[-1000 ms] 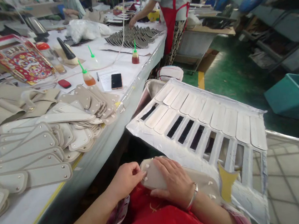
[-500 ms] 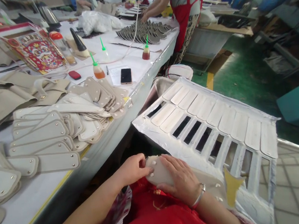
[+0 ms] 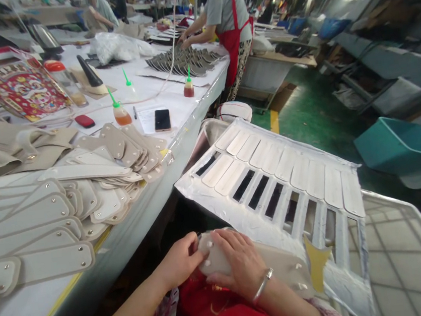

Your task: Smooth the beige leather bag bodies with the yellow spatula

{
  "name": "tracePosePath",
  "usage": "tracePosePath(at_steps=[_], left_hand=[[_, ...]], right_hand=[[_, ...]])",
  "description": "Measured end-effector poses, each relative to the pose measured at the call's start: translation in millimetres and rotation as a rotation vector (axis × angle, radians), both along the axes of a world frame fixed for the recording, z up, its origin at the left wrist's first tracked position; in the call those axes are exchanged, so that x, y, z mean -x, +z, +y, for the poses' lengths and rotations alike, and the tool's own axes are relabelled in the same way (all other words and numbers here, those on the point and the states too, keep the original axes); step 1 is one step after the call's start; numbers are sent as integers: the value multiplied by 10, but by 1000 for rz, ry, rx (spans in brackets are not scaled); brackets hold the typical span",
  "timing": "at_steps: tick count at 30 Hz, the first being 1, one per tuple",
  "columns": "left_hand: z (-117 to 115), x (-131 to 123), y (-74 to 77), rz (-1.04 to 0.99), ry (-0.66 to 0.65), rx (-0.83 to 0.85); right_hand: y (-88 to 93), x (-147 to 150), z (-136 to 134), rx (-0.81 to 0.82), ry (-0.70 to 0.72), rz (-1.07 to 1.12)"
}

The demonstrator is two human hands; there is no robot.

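Note:
A beige leather strap piece (image 3: 283,266) with small metal studs lies across my lap on a red apron (image 3: 216,314). My left hand (image 3: 178,260) pinches its rounded left end with curled fingers. My right hand (image 3: 240,263) lies flat on top of the piece, fingers spread, pressing it down; a silver bracelet circles that wrist. Just beyond my hands stands a white glue-coated slotted board (image 3: 239,210) with several pale strips laid in its slots. A yellow scrap (image 3: 316,265) sits by the board's near edge.
Left, a long white table (image 3: 40,304) carries heaps of beige studded straps (image 3: 50,217), glue bottles (image 3: 119,112), a phone (image 3: 162,119) and a red printed bag (image 3: 20,88). A person in a red apron (image 3: 228,29) works at the far end. A teal bin (image 3: 399,144) sits on the green floor.
The view has shifted slightly. Both hands stay on the beige piece; my right hand has slid a little along it, still pressing.

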State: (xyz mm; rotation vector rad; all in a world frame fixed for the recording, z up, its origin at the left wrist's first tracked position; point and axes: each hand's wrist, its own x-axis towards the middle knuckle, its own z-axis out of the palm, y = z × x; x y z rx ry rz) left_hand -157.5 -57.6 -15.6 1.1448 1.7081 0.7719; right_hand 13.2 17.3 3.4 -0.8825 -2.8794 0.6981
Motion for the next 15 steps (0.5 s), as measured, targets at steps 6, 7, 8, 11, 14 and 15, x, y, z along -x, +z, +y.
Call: tracePosePath(at_steps=[6, 7, 8, 11, 14, 15], left_hand=[[91, 74, 2, 51, -75, 18], [105, 89, -10, 63, -80, 20], [115, 104, -26, 71, -86, 22], [118, 132, -76, 63, -101, 16], [98, 134, -111, 42, -89, 4], [92, 130, -117, 38, -80, 2]], right_hand=[[11, 53, 26, 32, -24, -2], [12, 68, 26, 39, -25, 0], [11, 83, 24, 44, -29, 2], [-4, 124, 6, 47, -58, 7], [-29, 138, -9, 43, -72, 11], [-34, 137, -10, 40, -71, 11]])
